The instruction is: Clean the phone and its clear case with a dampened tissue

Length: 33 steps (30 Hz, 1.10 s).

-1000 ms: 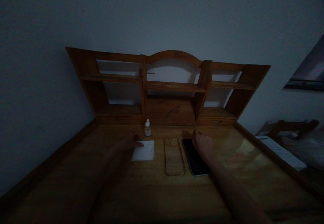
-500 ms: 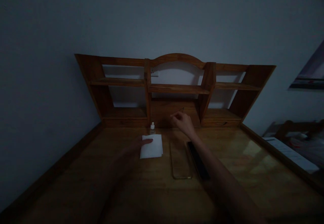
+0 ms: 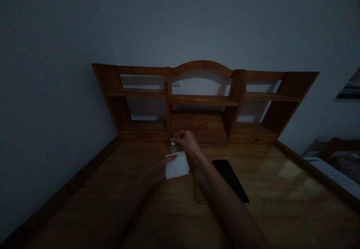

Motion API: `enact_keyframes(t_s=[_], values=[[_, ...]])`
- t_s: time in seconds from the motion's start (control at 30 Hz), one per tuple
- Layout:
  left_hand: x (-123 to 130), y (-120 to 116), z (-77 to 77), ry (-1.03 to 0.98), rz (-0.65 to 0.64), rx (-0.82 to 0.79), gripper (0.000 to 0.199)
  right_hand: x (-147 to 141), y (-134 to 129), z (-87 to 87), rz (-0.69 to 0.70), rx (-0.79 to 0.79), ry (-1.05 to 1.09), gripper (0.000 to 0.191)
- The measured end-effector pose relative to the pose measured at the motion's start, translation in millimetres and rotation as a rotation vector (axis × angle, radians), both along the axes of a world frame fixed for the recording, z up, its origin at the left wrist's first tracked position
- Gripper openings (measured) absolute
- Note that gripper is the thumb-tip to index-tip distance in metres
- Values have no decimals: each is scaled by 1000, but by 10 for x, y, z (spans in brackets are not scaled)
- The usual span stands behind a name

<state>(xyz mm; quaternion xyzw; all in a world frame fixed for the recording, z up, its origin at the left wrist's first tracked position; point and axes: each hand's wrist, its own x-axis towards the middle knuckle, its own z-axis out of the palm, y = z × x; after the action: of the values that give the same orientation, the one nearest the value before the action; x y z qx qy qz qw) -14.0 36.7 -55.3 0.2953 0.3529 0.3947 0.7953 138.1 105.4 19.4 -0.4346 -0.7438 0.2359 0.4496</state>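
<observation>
A folded white tissue [image 3: 178,166] is held in my left hand [image 3: 158,171], the thumb lying over its top. Just behind it stands a small clear bottle [image 3: 173,149] with a white dropper top. The fingers of my right hand [image 3: 188,141] are closed in a pinch at that top. A black smartphone [image 3: 232,180] lies on the desk to the right of my right forearm. Partly covered by the forearm is a transparent phone case [image 3: 199,193].
A wooden shelf unit [image 3: 204,99] rises along the back of the wooden desk [image 3: 157,215], against the wall. Raised edges [image 3: 84,170] border the desk's sides. Beyond the right edge are papers [image 3: 329,170] and a wooden chair back [image 3: 334,144]. The light is dim.
My right hand has moved left and down from in front of the shelf to the bottle's top. My left hand still holds the tissue. The view has shifted slightly.
</observation>
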Motion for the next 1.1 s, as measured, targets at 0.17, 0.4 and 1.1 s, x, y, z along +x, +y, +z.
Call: enact_keyframes(t_s=[0.17,0.4,1.1], values=[[-54,-6,41,-102,-3,50,34,-38,38,-103,24,1,9,22],[-74,-80,186,-91,53,42,33,-57,32,-85,32,18,43,19],[-84,-157,315,-194,94,48,51,196,-199,585,-50,178,201,34]])
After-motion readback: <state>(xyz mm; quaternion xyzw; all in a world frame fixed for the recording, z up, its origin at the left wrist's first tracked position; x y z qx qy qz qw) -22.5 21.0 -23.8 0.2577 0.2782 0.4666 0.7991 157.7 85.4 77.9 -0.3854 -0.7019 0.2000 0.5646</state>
